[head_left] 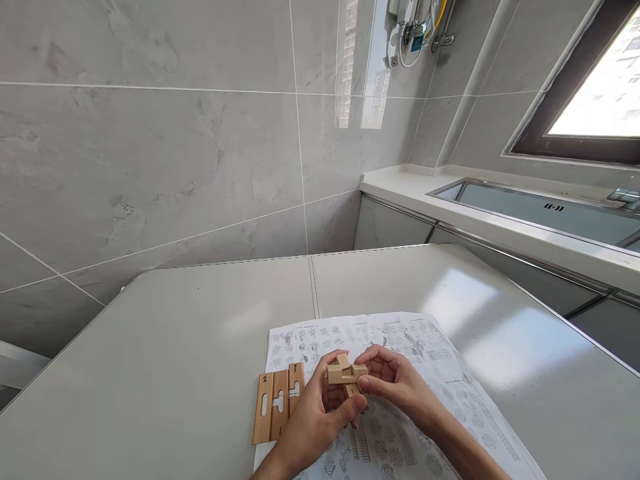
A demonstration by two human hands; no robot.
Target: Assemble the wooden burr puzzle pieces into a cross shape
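Your left hand [320, 410] and right hand [395, 380] both pinched the half-joined wooden puzzle [346, 373] with closed fingers; a loose grip risked its blocks sliding apart.

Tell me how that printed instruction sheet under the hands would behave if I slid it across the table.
The instruction sheet looks thin and lies flat, so it is probably floppy and light. The table looks glossy, so it may glide easily. The wooden slats resting on its left edge might drag along or pin that side.
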